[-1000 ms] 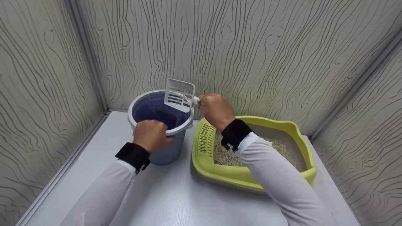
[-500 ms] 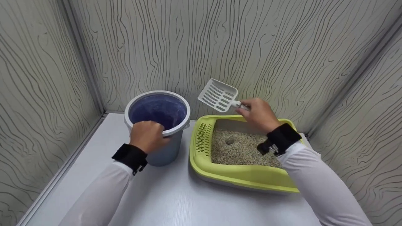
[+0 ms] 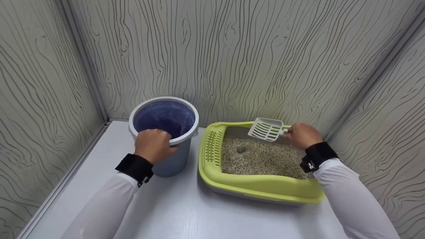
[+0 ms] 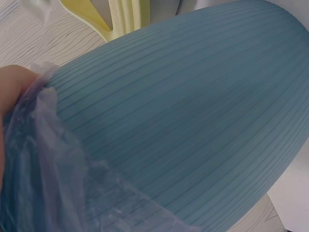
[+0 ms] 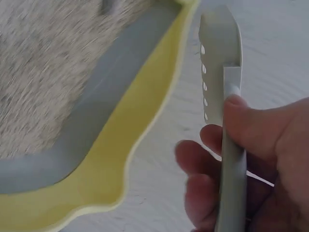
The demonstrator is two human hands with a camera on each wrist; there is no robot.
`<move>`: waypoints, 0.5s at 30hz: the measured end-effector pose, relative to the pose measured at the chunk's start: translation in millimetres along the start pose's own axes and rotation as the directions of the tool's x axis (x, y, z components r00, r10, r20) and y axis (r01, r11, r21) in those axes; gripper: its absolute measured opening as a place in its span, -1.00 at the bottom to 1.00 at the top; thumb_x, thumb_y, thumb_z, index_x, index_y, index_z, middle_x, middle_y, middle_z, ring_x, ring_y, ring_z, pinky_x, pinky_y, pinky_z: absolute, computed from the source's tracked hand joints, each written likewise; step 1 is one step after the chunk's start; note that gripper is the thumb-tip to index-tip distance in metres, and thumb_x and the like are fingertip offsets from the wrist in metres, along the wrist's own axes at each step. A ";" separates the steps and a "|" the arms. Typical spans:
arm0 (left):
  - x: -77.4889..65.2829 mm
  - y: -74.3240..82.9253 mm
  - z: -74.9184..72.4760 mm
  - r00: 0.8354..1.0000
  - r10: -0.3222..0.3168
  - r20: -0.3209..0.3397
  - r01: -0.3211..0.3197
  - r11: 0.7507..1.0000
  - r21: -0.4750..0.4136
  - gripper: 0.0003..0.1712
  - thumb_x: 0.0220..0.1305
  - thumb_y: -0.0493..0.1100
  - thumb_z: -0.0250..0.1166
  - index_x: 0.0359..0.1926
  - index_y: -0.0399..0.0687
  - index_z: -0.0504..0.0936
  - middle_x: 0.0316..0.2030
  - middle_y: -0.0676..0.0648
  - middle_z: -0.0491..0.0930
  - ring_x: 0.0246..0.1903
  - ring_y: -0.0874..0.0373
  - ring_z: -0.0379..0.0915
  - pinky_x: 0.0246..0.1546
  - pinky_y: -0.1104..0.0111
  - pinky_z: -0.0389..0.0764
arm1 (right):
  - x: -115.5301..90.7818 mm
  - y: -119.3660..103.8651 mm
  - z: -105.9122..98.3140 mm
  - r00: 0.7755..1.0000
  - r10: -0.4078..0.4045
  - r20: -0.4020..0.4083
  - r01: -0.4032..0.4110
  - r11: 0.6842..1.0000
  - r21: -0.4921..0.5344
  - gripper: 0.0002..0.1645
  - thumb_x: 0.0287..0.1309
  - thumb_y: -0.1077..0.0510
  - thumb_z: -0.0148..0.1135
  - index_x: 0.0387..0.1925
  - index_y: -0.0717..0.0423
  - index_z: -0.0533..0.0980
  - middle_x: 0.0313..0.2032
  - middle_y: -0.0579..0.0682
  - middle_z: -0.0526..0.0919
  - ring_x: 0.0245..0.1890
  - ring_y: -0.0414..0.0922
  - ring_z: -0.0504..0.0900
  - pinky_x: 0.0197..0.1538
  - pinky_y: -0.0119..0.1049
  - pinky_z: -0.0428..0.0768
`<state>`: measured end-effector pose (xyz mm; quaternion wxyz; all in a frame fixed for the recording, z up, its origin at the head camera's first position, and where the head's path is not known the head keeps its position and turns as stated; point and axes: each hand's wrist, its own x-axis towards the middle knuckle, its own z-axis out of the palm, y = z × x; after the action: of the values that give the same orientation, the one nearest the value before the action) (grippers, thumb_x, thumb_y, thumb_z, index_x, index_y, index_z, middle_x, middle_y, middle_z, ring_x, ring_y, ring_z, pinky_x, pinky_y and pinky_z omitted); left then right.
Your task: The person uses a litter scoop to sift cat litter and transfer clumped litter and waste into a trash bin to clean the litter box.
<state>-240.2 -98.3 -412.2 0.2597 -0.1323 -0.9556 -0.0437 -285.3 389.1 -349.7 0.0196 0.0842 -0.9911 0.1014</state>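
My left hand point(image 3: 154, 144) grips the near rim of a trash bin point(image 3: 179, 159), blue-grey outside with a dark blue inside. In the left wrist view a thin translucent liner bag point(image 4: 63, 150) hangs over the bin's ribbed wall point(image 4: 178, 101), by the thumb. The handle of a white slotted litter scoop point(image 3: 266, 129) is held in my right hand point(image 3: 303, 136), above the back of the litter box. Thumb and fingers wrap the scoop handle point(image 5: 232, 179) in the right wrist view. Granular litter point(image 3: 262, 161) fills the box, and one dark clump point(image 3: 241, 149) lies on it at the left.
The litter box point(image 3: 259, 187) has a yellow-green rim and stands right of the bin on a white table point(image 3: 172, 209). A wood-grain patterned wall point(image 3: 212, 59) rises close behind both, with side walls left and right.
My right hand has carried the scoop from over the bin rightward, then down to just above the litter box. My left hand stays on the bin's rim.
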 end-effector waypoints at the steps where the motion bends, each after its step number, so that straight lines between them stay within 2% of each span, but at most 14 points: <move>1: -0.1 -0.3 0.2 1.000 0.001 -0.001 -0.001 1.000 0.000 -0.24 -0.03 0.36 0.51 -0.84 0.12 0.19 -0.78 0.11 0.22 -0.73 0.08 0.24 -0.72 0.15 0.26 | 1.4 3.0 3.7 1.000 0.014 0.008 -0.014 1.000 -0.013 -0.61 0.33 -0.01 0.36 -0.21 0.31 0.69 -0.35 0.18 0.76 -0.51 -0.07 0.58 -0.45 -0.27 0.46; 4: -0.3 -0.8 1.5 1.000 0.009 -0.014 -0.009 1.000 -0.003 -0.25 -0.04 0.34 0.52 -0.83 0.13 0.18 -0.78 0.12 0.20 -0.74 0.09 0.23 -0.72 0.15 0.25 | 6.6 9.5 14.3 0.999 0.046 0.025 -0.044 0.998 -0.052 -0.60 0.29 -0.03 0.40 -0.23 0.29 0.70 -0.34 0.18 0.77 -0.47 -0.03 0.61 -0.41 -0.16 0.52; 9: -0.5 -1.5 3.0 0.998 0.025 -0.053 -0.025 1.000 0.012 -0.26 -0.07 0.29 0.53 -0.83 0.12 0.17 -0.78 0.12 0.17 -0.75 0.09 0.19 -0.73 0.14 0.25 | 14.8 9.8 28.3 0.995 0.069 0.070 -0.059 0.988 -0.142 -0.66 0.22 0.00 0.41 -0.53 0.15 0.59 -0.44 0.08 0.70 -0.42 0.02 0.62 -0.21 0.17 0.63; 11: -0.4 -1.5 3.0 0.998 0.028 -0.057 -0.027 1.000 0.015 -0.25 -0.07 0.30 0.53 -0.83 0.12 0.17 -0.78 0.12 0.18 -0.75 0.09 0.20 -0.73 0.13 0.26 | 16.5 6.1 32.7 0.992 0.088 0.092 -0.071 0.982 -0.173 -0.68 0.19 0.04 0.38 -0.56 0.12 0.55 -0.41 0.12 0.70 -0.36 0.06 0.63 -0.12 0.29 0.62; 15: 0.3 -1.5 3.6 0.998 0.027 -0.053 -0.026 1.000 0.014 -0.25 -0.06 0.31 0.53 -0.83 0.12 0.17 -0.79 0.12 0.20 -0.75 0.09 0.21 -0.73 0.13 0.28 | 19.6 -1.6 42.7 0.990 0.101 0.100 -0.079 0.975 -0.206 -0.79 0.10 0.17 0.32 -0.57 0.17 0.55 -0.42 0.18 0.71 -0.39 0.08 0.60 -0.16 0.25 0.62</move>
<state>-242.6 -99.2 -415.2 0.2864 -0.1419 -0.9468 -0.0371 -305.3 375.6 -390.0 -0.0313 0.0421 -0.9986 -0.0033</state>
